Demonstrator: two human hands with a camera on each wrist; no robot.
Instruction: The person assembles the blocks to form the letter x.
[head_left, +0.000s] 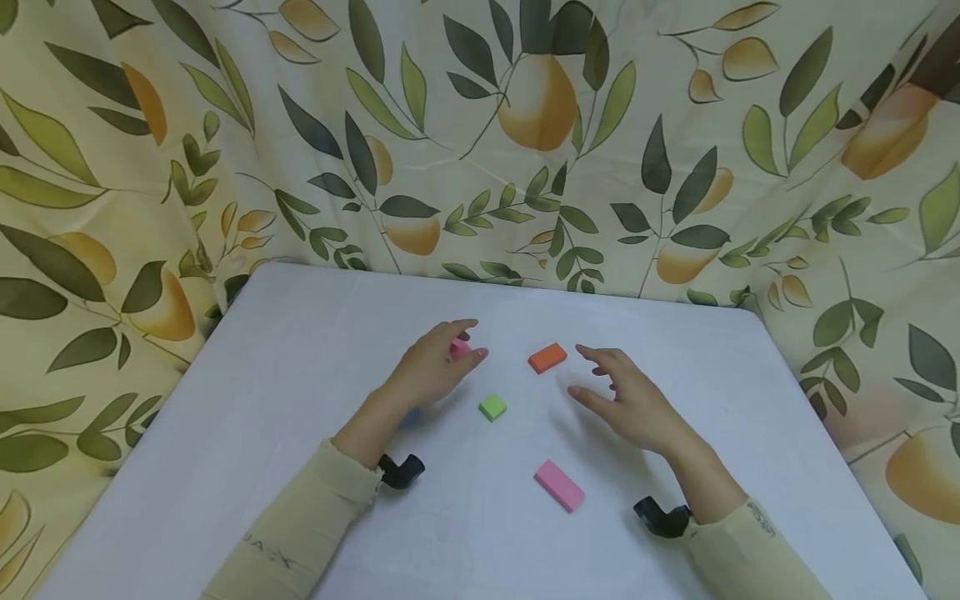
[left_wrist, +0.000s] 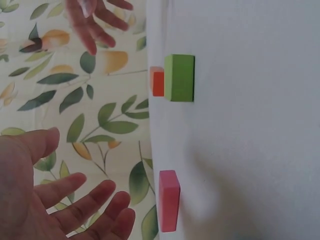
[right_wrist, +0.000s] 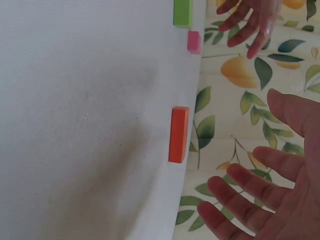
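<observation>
My left hand (head_left: 431,367) hovers above the table, fingers spread and apart from everything. Below it in the head view lies a pink block (head_left: 460,348), partly hidden by the fingers; the left wrist view shows that pink block (left_wrist: 169,200) clear of the hand. My right hand (head_left: 633,404) is also raised, relaxed and holding nothing, just right of an orange block (head_left: 547,357). In the right wrist view the fingers of this right hand (right_wrist: 270,190) are apart from the orange block (right_wrist: 178,135). Between the hands sits a small green block (head_left: 492,407).
Nearer to me, a second pink block (head_left: 559,485) lies at a slant. Something blue (head_left: 411,418) shows beside my left wrist, mostly hidden. The white-covered table (head_left: 300,333) ends at a patterned cloth (head_left: 480,192) behind. Black cameras (head_left: 663,517) stick out at both wrists.
</observation>
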